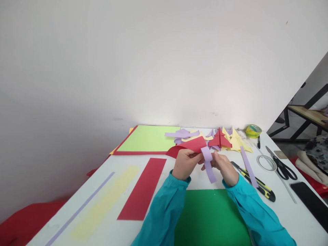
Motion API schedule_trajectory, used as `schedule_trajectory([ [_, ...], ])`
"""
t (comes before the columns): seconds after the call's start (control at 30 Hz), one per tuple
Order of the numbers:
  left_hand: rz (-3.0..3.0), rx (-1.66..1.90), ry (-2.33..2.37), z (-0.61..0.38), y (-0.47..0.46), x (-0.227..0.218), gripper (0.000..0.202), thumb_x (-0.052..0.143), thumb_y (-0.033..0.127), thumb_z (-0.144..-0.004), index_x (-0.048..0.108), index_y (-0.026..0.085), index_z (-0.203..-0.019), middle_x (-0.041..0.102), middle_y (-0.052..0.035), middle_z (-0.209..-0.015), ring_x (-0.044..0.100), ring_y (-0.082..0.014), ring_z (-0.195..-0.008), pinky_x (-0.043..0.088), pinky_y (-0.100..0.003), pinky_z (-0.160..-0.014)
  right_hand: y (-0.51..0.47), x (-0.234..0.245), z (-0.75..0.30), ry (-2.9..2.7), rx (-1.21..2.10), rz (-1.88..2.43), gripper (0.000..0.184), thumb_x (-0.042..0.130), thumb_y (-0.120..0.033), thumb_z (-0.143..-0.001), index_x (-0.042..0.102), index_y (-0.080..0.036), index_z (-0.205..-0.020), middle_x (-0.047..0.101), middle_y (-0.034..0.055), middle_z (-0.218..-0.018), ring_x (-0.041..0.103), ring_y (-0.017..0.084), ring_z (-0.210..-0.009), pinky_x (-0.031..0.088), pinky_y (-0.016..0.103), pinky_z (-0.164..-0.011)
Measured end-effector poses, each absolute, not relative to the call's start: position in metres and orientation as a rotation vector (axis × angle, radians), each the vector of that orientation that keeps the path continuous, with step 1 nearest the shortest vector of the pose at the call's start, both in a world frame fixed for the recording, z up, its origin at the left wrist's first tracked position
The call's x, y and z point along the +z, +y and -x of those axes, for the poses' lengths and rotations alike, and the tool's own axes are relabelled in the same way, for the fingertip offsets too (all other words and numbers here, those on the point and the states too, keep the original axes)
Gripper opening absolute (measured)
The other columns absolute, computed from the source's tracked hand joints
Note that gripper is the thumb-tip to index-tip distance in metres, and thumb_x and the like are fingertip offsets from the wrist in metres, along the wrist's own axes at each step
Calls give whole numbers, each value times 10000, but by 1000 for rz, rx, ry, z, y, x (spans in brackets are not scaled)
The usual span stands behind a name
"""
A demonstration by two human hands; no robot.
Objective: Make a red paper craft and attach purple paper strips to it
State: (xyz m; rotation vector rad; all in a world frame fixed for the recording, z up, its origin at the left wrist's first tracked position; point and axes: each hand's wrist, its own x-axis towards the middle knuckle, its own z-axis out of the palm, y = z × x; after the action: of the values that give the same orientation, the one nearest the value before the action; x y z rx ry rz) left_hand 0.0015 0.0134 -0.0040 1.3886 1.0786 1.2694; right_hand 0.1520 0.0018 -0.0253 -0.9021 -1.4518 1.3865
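Observation:
In front of me my left hand [185,164] is closed on a curved red paper strip [191,145], raised above the table. A light purple paper strip [209,169] wraps over the red paper's right end and hangs down. My right hand [226,168] pinches the purple strip from the right, thumb on top; some of its fingers are behind the paper. Under my forearms lies a green sheet [210,218]. To the left are a flat red strip [143,188], a pale yellow strip [105,201] and a thin purple strip [82,206].
Light green paper [151,138] lies on red sheets at the back left. Folded paper pieces [219,139] and a tape roll [253,131] stand along the wall. At right are a box cutter [263,189], scissors [283,167], a clear tape ring [266,163] and a black phone-like slab [310,201].

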Motion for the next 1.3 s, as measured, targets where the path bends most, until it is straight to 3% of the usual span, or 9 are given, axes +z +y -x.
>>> schedule_trajectory([
  [0.33, -1920, 1464, 1177, -2, 13, -15, 271, 567, 235, -744, 644, 159, -495, 634, -28, -473, 558, -134, -447, 425, -221, -443, 2, -29, -149, -1246, 1563, 903, 672, 337, -667, -820, 690, -107, -935, 710, 133, -777, 673, 249, -717, 484, 396, -735],
  [0.47, -1963, 1624, 1230, 4, 14, -13, 275, 559, 217, -752, 629, 156, -494, 634, -23, -483, 560, -133, -444, 423, -224, -450, 2, -31, -146, -1263, 1684, 956, 769, 249, -718, -802, 688, -96, -910, 711, 155, -777, 681, 258, -665, 458, 413, -742],
  [0.73, -2110, 1778, 1132, 8, 15, -10, 280, 569, 189, -765, 623, 173, -491, 652, -10, -508, 609, -145, -477, 469, -233, -490, 3, -31, -147, -1180, 1908, 995, 761, 210, -697, -821, 674, -93, -838, 714, 166, -790, 682, 252, -588, 444, 418, -757],
  [1.0, -1963, 2045, 1327, 15, 10, -2, 179, 618, 202, -726, 679, 172, -561, 671, -5, -539, 618, -156, -520, 492, -240, -536, 6, -29, -148, -1078, 2043, 1132, 785, 202, -718, -805, 652, -97, -631, 710, 153, -671, 672, 239, -548, 486, 382, -670],
  [1.1, -1738, 2071, 1467, 25, 8, 4, 114, 672, 227, -668, 695, 156, -582, 648, 8, -511, 575, -140, -480, 460, -222, -466, 9, -33, -145, -1127, 1947, 1131, 766, 232, -747, -776, 635, -113, -625, 709, 139, -672, 665, 227, -548, 483, 373, -654],
  [1.23, -1497, 1916, 1433, 26, 8, 7, 114, 677, 242, -649, 703, 141, -602, 662, 2, -535, 572, -141, -482, 451, -214, -421, 13, -36, -147, -1197, 1508, 1212, 668, 319, -745, -757, 588, -148, -627, 714, 105, -780, 659, 181, -623, 428, 294, -639],
  [1.3, -1481, 1830, 1398, 21, 8, 6, 118, 679, 240, -640, 694, 142, -576, 651, 2, -508, 570, -143, -475, 454, -217, -418, 12, -33, -150, -1175, 1455, 1137, 617, 358, -733, -754, 563, -162, -643, 709, 92, -817, 651, 173, -669, 409, 274, -627],
])
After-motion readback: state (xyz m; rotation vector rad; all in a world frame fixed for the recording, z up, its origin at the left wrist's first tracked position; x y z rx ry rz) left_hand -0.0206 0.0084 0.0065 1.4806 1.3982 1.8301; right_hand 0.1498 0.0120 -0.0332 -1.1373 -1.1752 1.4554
